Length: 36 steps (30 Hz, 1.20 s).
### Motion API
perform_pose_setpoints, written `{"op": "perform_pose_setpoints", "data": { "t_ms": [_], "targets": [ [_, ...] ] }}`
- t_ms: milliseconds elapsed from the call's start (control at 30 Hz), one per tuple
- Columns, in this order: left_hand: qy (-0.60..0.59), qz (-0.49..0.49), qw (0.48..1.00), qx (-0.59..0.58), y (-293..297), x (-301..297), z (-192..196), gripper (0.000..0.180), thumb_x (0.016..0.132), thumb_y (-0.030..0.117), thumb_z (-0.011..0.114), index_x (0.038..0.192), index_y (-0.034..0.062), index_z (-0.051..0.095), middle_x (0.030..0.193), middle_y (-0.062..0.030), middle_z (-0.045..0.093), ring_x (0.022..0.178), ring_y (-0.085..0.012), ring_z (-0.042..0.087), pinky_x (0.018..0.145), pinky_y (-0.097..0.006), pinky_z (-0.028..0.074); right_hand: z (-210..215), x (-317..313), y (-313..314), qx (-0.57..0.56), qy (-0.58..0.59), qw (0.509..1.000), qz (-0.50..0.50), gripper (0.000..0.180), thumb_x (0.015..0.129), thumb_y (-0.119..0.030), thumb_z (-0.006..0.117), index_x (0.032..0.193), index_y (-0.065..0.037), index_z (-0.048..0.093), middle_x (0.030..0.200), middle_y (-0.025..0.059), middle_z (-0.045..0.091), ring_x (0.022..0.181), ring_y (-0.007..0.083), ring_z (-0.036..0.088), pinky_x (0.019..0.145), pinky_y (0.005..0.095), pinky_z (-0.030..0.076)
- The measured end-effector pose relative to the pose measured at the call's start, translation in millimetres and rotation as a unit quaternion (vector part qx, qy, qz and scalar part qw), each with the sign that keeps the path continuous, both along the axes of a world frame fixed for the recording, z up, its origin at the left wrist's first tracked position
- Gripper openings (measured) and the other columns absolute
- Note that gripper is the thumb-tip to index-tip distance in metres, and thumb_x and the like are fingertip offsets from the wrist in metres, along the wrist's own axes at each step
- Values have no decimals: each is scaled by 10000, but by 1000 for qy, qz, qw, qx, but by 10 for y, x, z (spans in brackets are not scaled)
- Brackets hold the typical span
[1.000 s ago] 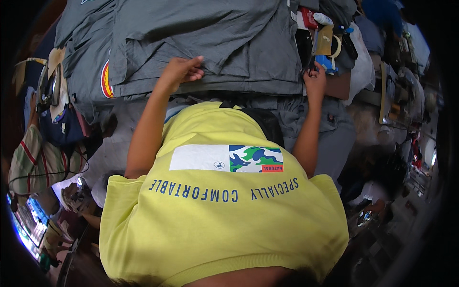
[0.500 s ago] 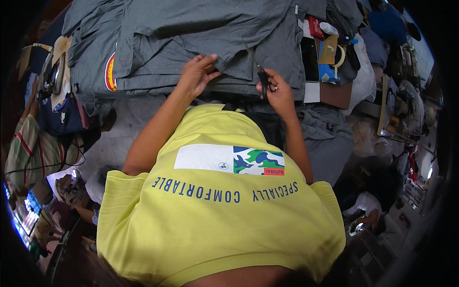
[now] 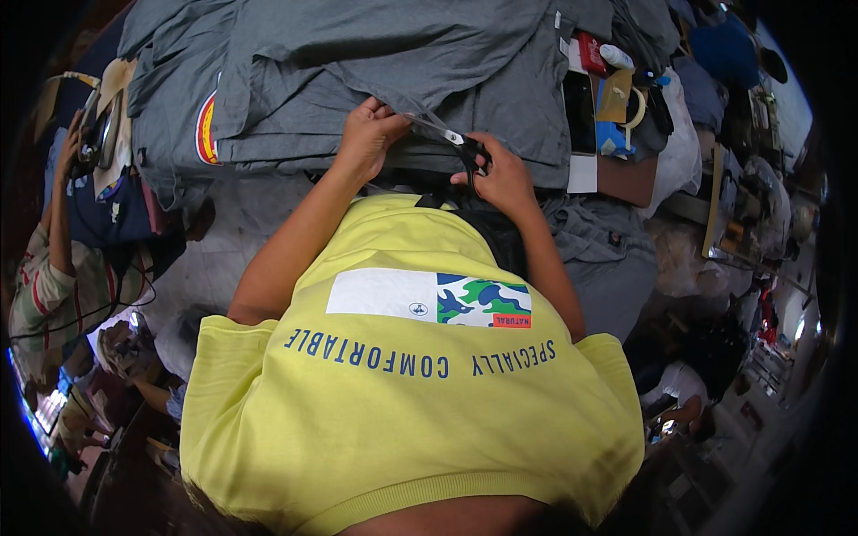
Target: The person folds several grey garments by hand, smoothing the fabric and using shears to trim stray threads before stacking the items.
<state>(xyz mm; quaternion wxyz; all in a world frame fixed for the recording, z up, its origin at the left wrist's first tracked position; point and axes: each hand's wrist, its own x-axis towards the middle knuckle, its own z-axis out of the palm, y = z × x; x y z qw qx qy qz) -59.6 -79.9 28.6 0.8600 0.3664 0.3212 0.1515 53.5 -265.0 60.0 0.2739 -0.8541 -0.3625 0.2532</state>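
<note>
Grey garments [image 3: 295,107] lie in a layered pile across the table in front of me. My left hand [image 3: 368,141] is closed in a pinch at the garment's near edge, with a fold of the cloth drawn up at the fingertips. My right hand [image 3: 505,177] grips black-handled scissors [image 3: 454,138], fingers in the loops. The scissor blades are spread and point left, their tips close beside my left fingertips. Whether the blades touch cloth or a thread is too fine to tell. A round red and yellow print [image 3: 207,125] shows on a garment to the left.
Right of the pile lie a dark phone-like slab [image 3: 579,112], a tape roll [image 3: 635,107], a red box [image 3: 590,52] and a white bottle [image 3: 616,56]. At far left, a person in a striped shirt [image 3: 45,299] reaches toward a dark sewing-table corner. More grey cloth [image 3: 599,259] hangs at my right.
My right hand has moved left and turned the scissors toward my left hand, their blades now apart. My left fingers have drawn together on the cloth. The person at left has raised an arm.
</note>
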Motion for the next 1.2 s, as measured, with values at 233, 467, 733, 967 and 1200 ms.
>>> {"op": "perform_pose_setpoints", "data": {
  "t_ms": [233, 467, 733, 967, 1200],
  "targets": [
    [-16, 2, 1000, 15, -15, 3, 0, 257, 729, -93, 564, 964, -12, 498, 911, -91, 597, 820, -163, 598, 734, -259, 507, 86, 20, 152, -7, 19, 1000, 12, 558, 565, -296, 777, 1047, -148, 539, 670, 46, 534, 611, 224, 555, 565, 333, 423],
    [-18, 11, 1000, 0, -30, 17, 33, 199, 749, -51, 592, 914, 9, 500, 857, -64, 585, 793, -149, 591, 729, -253, 502, -134, 79, 46, 75, -1, 997, 20, 508, 579, -218, 790, 999, -72, 545, 570, 52, 497, 502, 129, 483, 481, 260, 371],
    [-32, 22, 999, -21, -23, 16, 20, 188, 747, -46, 587, 905, 11, 504, 858, -66, 592, 796, -150, 589, 735, -257, 492, 56, -8, 107, 27, -16, 999, 7, 560, 556, -312, 788, 1014, -104, 543, 621, 75, 521, 558, 214, 526, 525, 318, 405],
    [-24, 15, 1000, 1, -24, 9, -34, 227, 739, -46, 596, 944, 10, 516, 874, -68, 603, 780, -144, 595, 701, -243, 495, 180, -22, 245, 3, -39, 999, 20, 534, 570, -302, 780, 1011, -115, 542, 623, 77, 515, 568, 232, 534, 533, 339, 412],
    [-28, 17, 999, 2, -28, 17, 24, 233, 736, -36, 614, 944, 16, 522, 862, -55, 608, 764, -124, 596, 689, -233, 494, -49, 20, 149, 62, -20, 998, 6, 482, 588, -251, 771, 990, -106, 549, 607, 110, 548, 549, 246, 561, 527, 335, 425]
  ]
}}
